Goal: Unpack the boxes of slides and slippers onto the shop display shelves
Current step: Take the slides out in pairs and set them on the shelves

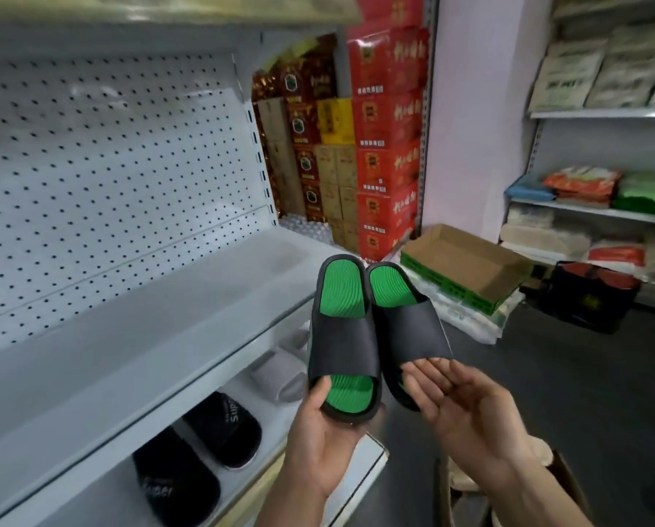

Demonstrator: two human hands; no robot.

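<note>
Both hands are raised in front of the shelving, each bearing one slide of a black-and-green pair. Left hand [320,435] grips the toe end of the left slide [343,336], thumb pressed onto the green footbed inside the strap, remaining fingers curled beneath the sole. Right hand [459,405] lies palm up with fingers nearly straight, supporting the right slide [406,321] from below at its toe end; the fingertips show just past the strap edge, and no curl round the slide is visible. The two slides sit side by side, touching along their inner edges, heels pointing away from the person, held in the air just off the right end of the middle shelf [136,336] and resting on nothing else.

Near right, below the right forearm, an open cardboard box [561,484] is partly in view (contents blurred, pale).

Lower shelf [360,473], near left: a pair of black slippers [200,450] with white lettering, and beyond them a grey slipper [280,370].

Farther right, on the floor, an open brown carton with green sides [466,268] lies on white packs. Far centre, stacked red and yellow boxes [386,138] stand against the wall. Far right, shelves of bagged goods [599,192].
</note>
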